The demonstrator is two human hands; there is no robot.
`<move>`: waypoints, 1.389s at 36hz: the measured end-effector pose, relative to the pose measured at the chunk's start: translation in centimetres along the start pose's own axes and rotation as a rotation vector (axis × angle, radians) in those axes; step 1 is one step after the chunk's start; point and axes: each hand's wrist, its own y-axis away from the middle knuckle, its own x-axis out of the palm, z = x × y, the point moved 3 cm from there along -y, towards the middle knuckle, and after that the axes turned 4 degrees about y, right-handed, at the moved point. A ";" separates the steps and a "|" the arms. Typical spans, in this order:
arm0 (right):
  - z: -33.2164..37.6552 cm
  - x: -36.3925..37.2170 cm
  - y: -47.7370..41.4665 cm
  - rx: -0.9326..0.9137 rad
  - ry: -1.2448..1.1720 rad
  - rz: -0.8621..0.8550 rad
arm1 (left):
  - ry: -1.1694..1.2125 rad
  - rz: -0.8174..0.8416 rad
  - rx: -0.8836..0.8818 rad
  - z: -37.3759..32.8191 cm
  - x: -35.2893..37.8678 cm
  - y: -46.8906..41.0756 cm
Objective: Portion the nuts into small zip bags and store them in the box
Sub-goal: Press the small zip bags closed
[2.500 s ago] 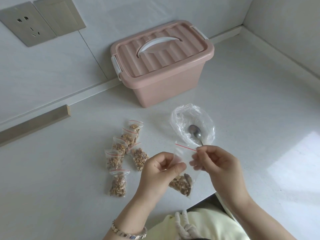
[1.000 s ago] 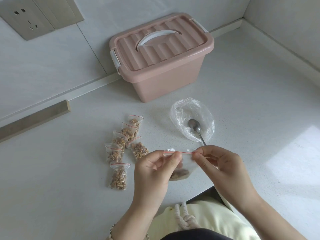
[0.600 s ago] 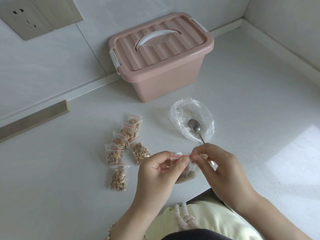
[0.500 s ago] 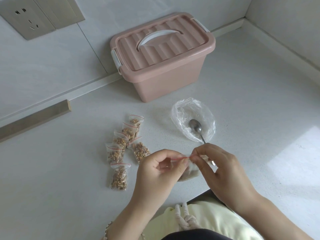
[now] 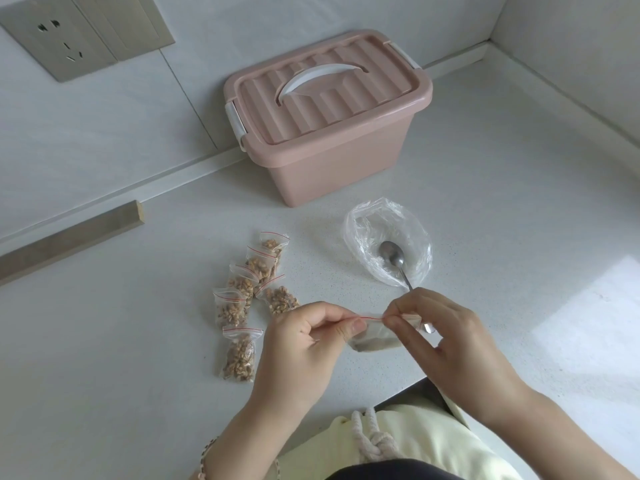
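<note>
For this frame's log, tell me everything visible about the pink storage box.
The pink storage box looks like matte dusty-pink plastic, its walls tapering slightly downward. Its ribbed lid is on and seated, with a white handle lying flat in a recess and a white latch at each end. It stands upright on the pale counter, turned slightly, at the back near the wall; whether it touches the wall cannot be told. Neither the left hand nor the right hand touches it.

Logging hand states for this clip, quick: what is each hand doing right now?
Left hand: closed, fingers pinching the small clear plastic zip bag at its red-lined top.
Right hand: closed, pinching the same bag's top.
</note>
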 end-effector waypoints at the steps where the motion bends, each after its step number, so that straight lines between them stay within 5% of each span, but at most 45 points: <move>1: 0.1 -0.1 -0.1 -0.003 -0.014 0.019 | 0.011 0.015 -0.007 -0.1 0.1 0.1; 15: 0.5 1.4 -0.9 -0.193 0.282 0.102 | -0.166 0.134 0.073 0.4 -0.3 0.5; 31: -1.4 1.0 -1.5 -0.201 0.347 0.065 | -0.099 -0.041 0.032 2.4 -1.6 0.5; 41: -3.7 4.7 -1.0 0.317 -0.265 0.189 | 0.127 -0.154 -0.170 4.8 -1.5 -0.3; 50: -6.7 9.6 -1.4 0.528 -0.268 0.215 | -0.056 -0.304 -0.392 10.4 -2.5 -2.4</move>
